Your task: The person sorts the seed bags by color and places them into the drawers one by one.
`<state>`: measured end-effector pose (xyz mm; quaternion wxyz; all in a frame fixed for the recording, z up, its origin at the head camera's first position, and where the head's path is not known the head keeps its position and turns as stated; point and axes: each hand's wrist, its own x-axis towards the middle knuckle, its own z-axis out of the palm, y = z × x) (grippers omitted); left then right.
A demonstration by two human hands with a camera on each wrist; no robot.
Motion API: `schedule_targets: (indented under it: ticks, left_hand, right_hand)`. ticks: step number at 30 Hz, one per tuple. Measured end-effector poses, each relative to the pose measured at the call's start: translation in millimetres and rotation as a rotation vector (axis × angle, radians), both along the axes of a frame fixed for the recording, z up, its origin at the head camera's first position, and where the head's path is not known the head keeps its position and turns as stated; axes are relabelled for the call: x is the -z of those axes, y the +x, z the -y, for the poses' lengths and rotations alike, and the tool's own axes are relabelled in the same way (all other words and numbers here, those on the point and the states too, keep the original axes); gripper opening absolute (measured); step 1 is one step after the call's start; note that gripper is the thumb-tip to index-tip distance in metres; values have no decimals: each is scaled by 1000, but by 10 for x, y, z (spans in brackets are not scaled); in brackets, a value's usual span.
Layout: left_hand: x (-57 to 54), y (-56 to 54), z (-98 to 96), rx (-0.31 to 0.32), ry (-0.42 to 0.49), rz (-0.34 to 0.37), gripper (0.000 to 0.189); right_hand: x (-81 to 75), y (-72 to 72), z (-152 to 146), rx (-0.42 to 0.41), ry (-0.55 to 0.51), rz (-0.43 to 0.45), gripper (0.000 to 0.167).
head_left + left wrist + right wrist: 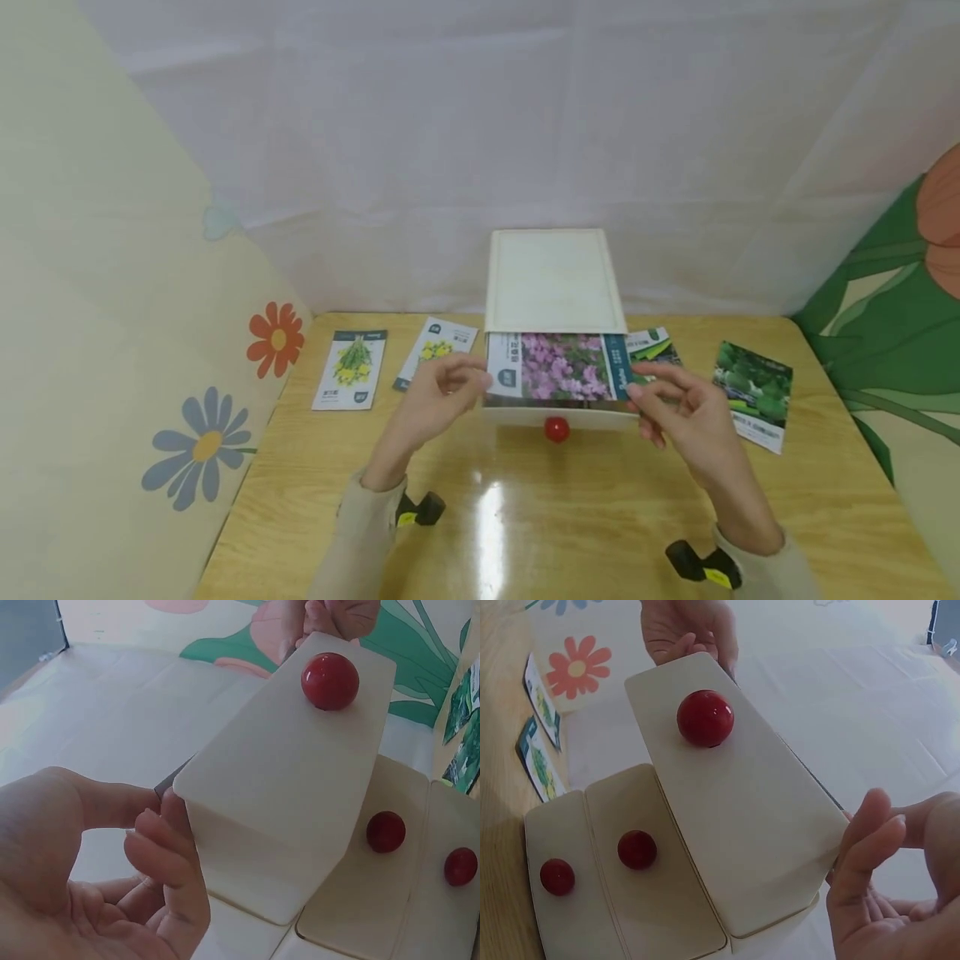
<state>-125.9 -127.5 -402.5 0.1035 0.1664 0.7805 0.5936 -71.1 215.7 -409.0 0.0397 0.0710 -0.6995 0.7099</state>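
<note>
A seed packet (566, 367) with pink-purple flowers lies level over the pulled-out top drawer (277, 765) of a small white cabinet (553, 279). My left hand (438, 396) pinches its left end between thumb and fingers. At the dark-banded right end, my right hand (693, 417) pinches the packet the same way. In both wrist views the packet shows only as a thin edge above the drawer's rim, and the drawer's inside is mostly hidden beneath it. A round red knob (557, 430) sits on the drawer front.
Two lower drawers with red knobs (637, 850) are closed. Left of the cabinet lie two yellow-flower packets (349, 371) (438, 350). To the right are a packet partly behind my right hand (654, 343) and a green-leaf packet (753, 392). The wooden table (585, 517) meets a white cloth backdrop.
</note>
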Motion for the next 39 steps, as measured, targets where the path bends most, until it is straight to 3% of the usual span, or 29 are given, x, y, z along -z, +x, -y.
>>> schedule_targets:
  ticks: [5,13,27,34,39]
  left_hand:
    - [45,-34,8,-38,-12,-20,29]
    - [123,-50,3,-88,-22,-67,25]
    - [171,-84,-31,-120,-16,-151,23]
    - [171,-148,-57,-149,-31,-202,31]
    - [205,-227,-84,-191,29,-211,37]
  right_hand:
    - [21,-34,45,41,73,-19,26]
    - [68,5,111,155,250,-144,21]
    - [107,110,130,190,340,-229,17]
    - [169,180,194,299,325,-462,25]
    - [190,214,278,365,399,-630,19]
